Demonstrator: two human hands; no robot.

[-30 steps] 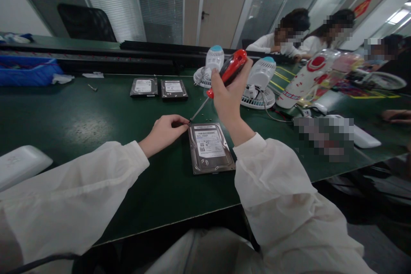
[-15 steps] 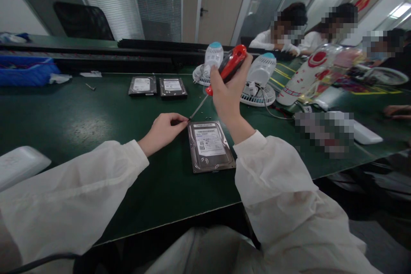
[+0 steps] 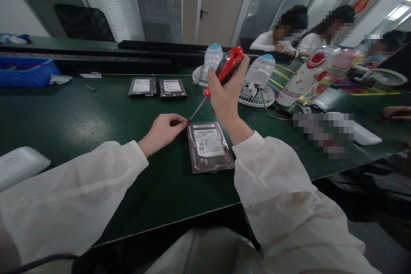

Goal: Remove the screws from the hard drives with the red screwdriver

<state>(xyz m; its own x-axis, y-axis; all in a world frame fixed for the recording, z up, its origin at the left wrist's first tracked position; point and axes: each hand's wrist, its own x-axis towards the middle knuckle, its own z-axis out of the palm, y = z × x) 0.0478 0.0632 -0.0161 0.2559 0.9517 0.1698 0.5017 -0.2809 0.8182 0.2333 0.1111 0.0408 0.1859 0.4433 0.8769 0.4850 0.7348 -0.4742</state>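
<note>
A hard drive (image 3: 210, 147) with a white label lies flat on the green table in front of me. My right hand (image 3: 227, 90) is wrapped round the red and black handle of a screwdriver (image 3: 230, 66). The slanted shaft reaches down to the drive's far left corner. At that same corner my left hand (image 3: 163, 132) has thumb and forefinger pinched together by the screwdriver tip; whatever lies between them is too small to make out. Several tiny screws (image 3: 207, 118) lie just beyond the drive's far edge.
Two more hard drives (image 3: 142, 86) (image 3: 173, 88) lie further back. Two white fans (image 3: 213, 56) (image 3: 259, 72) and a red-and-white bottle (image 3: 300, 79) stand behind my right hand. A blue bin (image 3: 27, 72) is at the far left. People sit across at the right.
My right hand and the screwdriver handle have shifted slightly to the left, with the tip still at the drive's corner. My left hand has hardly moved.
</note>
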